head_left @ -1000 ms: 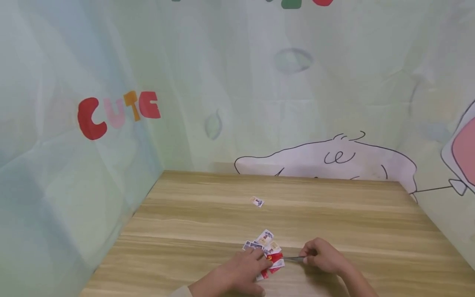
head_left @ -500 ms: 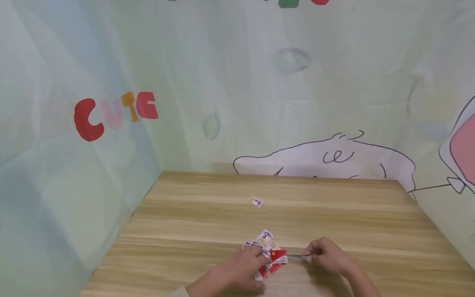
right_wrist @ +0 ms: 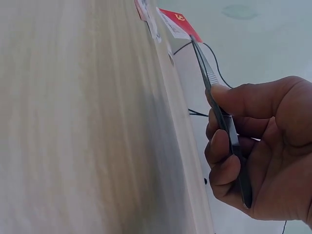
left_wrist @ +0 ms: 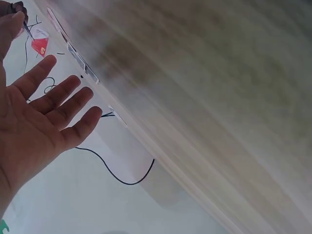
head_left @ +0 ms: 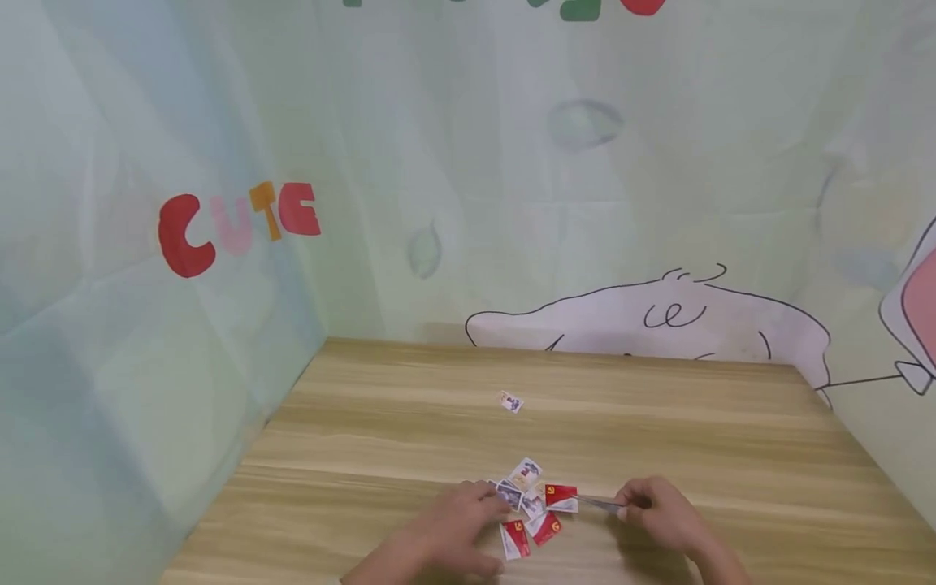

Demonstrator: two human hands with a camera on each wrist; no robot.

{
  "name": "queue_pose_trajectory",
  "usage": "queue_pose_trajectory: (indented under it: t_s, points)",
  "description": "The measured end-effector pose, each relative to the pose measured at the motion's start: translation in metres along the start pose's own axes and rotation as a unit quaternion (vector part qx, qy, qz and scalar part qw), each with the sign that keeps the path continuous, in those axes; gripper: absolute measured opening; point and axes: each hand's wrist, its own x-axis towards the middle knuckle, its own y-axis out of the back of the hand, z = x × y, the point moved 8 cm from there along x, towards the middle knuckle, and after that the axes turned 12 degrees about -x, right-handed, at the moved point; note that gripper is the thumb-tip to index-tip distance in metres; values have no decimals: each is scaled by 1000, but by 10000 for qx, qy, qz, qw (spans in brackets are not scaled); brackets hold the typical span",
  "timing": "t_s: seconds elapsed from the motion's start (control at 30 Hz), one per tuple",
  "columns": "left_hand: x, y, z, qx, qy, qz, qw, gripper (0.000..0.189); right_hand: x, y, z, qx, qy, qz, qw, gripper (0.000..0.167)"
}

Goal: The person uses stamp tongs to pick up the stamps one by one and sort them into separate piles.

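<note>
My right hand pinches a pair of tweezers between thumb and curled fingers. At the tweezers' tips is a red-and-white stamp, tilted and raised off the table in the right wrist view. Below and left of it lie several loose stamps: two more red-and-white ones, a lower red stamp and a slanted red stamp, plus pale printed stamps that overlap. My left hand hovers at the pile's left side, palm down, fingers loosely extended, holding nothing in the left wrist view.
A single small stamp lies farther back on the wood-grain table. Printed fabric walls enclose the table at the left, back and right.
The tweezers have drawn the red-and-white stamp to the right, out from beside my left fingers. My left hand has shifted left off the pile, uncovering more stamps.
</note>
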Motion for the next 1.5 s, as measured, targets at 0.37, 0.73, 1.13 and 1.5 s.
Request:
queue_pose_trajectory:
  t_s: [0.37, 0.73, 1.13, 1.5]
  points:
    - [-8, 12, -11, -115, 342, 196, 9992, 67, 0, 18, 19, 161, -359, 134, 9991, 9]
    - [-11, 7, -23, -257, 692, -10, 9973, 70, 5, 30, 36, 165, -657, 441, 9967, 12]
    - [-6, 8, -26, -185, 952, -91, 9952, 73, 24, 36, 43, -45, -1194, 929, 9885, 10]
    - [-5, 7, -24, -1, 1023, -79, 9947, 74, 39, 36, 49, -4, -1215, 1148, 9859, 12]
